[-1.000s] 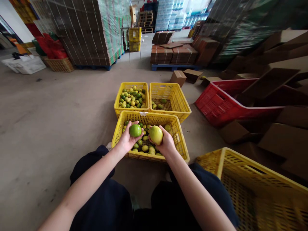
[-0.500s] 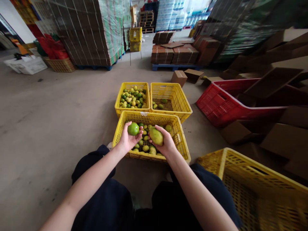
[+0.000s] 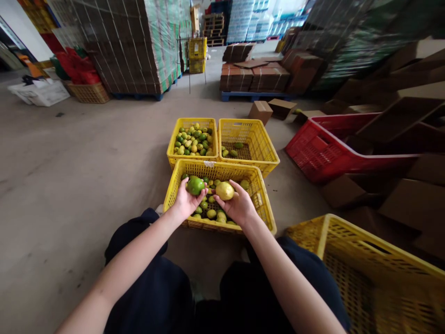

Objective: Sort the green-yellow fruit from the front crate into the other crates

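Observation:
My left hand (image 3: 186, 202) is closed round a glossy green lemon (image 3: 195, 186), its palm turned up. Close by on the right, my right hand (image 3: 242, 207) holds a yellow lemon (image 3: 225, 190) between thumb and fingers. Both hands are over the near yellow crate (image 3: 259, 211), where several green and yellow lemons (image 3: 211, 214) lie loosely on the slotted bottom. Part of its contents is hidden behind my hands.
Beyond stand a yellow crate (image 3: 171, 155) heaped with lemons and another yellow crate (image 3: 266, 144) with a few green ones. A big yellow crate (image 3: 327, 232) is beside my right knee. Further right, a red crate (image 3: 306, 153) sits among cardboard boxes (image 3: 410, 199).
The yellow lemon has been turned in my right hand and now shows a brighter yellow side. The green lemon has rolled slightly in my left hand. Both remain held.

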Demonstrator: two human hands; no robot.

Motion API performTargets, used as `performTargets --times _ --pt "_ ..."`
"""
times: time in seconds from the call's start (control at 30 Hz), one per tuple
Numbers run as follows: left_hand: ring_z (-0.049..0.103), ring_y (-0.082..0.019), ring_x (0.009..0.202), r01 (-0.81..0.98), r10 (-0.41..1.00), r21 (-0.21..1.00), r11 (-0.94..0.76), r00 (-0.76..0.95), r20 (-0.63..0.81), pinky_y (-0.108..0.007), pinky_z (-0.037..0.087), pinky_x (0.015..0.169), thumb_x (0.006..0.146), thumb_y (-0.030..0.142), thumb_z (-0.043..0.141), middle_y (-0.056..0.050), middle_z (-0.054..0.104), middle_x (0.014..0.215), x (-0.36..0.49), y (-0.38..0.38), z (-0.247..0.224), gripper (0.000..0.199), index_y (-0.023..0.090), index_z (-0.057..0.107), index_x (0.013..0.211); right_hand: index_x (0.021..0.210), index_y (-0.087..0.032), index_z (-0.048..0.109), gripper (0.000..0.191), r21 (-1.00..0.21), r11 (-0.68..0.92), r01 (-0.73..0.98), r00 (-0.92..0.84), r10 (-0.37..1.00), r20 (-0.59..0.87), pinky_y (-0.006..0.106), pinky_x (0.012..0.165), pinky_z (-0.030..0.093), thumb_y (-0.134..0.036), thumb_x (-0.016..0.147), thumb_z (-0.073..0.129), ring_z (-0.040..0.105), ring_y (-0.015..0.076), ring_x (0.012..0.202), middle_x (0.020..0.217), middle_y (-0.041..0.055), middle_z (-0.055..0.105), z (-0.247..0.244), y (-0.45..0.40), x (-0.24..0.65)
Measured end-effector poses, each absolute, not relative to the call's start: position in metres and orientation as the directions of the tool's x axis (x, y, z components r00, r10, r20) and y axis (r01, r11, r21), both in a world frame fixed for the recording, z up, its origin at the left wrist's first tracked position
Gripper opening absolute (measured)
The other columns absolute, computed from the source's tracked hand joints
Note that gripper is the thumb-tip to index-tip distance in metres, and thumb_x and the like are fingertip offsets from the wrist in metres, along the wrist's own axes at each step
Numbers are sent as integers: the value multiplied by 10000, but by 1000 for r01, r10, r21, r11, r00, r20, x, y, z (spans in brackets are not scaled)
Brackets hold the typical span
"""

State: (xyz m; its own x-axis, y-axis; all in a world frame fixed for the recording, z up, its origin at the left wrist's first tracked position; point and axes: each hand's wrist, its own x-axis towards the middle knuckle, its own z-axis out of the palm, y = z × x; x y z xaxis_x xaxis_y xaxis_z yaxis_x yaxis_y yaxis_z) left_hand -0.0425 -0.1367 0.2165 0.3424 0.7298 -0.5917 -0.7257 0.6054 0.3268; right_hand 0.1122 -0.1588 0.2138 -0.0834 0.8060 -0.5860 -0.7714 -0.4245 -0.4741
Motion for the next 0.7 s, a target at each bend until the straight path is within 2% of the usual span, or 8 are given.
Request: performTargets --times 0.1,0.23,0.33,0.43,0.53,0.6,0.7 --pt "638 -142 636 -727 722 308 614 358 -592 -170 553 520 934 335 364 -126 640 756 -42 -138 217 400 38 595 1069 865 -112 604 212 -445 -414 -794 -85 801 -592 239 530 582 -264 921 468 656 159 557 640 77 685 212 -158 113" --pt "647 -145 655 -743 765 355 568 316 -561 -160 550 532 942 313 381 -140 648 780 -41 -138 215 369 26 585 1055 871 -125 610 202 -443 -409 -798 -82 801 -593 211 517 577 -293 911 505 663 149 566 654 65 688 210 -158 113" --pt "656 -145 692 -746 792 388 541 297 -533 -166 555 571 946 330 417 -133 649 817 -39 -137 212 320 65 584 1011 836 -141 614 223 -483 -409 -774 -66 811 -582 213 537 581 -333 902 521 680 158 612 659 64 694 209 -157 115" --pt "666 -144 738 -743 849 474 473 240 -470 -195 556 625 879 309 578 -69 644 851 -37 -137 208 191 162 562 1000 785 -167 611 159 -543 -378 -750 -34 841 -539 239 589 590 -312 851 599 679 150 642 708 47 705 204 -156 116" --pt "662 -120 758 -684 920 629 370 172 -354 -213 534 687 741 208 739 -5 637 914 -34 -140 204 335 231 533 1004 773 -183 609 143 -654 -321 -686 45 877 -478 267 607 583 -258 730 723 664 148 654 738 20 696 199 -156 116" --pt "650 -104 793 -615 959 739 274 118 -257 -214 514 752 667 145 783 7 631 952 -33 -143 204 415 227 548 999 842 -205 619 288 -792 -223 -568 155 917 -369 264 595 560 -237 621 801 648 145 650 739 -14 682 197 -158 116" --pt "628 -104 885 -493 998 868 58 32 -48 -209 483 845 616 113 806 4 626 1020 -34 -145 206 472 224 593 1023 1008 -248 627 528 -956 -32 -291 235 966 -104 261 670 536 -217 526 843 638 145 726 814 -36 679 197 -162 116"
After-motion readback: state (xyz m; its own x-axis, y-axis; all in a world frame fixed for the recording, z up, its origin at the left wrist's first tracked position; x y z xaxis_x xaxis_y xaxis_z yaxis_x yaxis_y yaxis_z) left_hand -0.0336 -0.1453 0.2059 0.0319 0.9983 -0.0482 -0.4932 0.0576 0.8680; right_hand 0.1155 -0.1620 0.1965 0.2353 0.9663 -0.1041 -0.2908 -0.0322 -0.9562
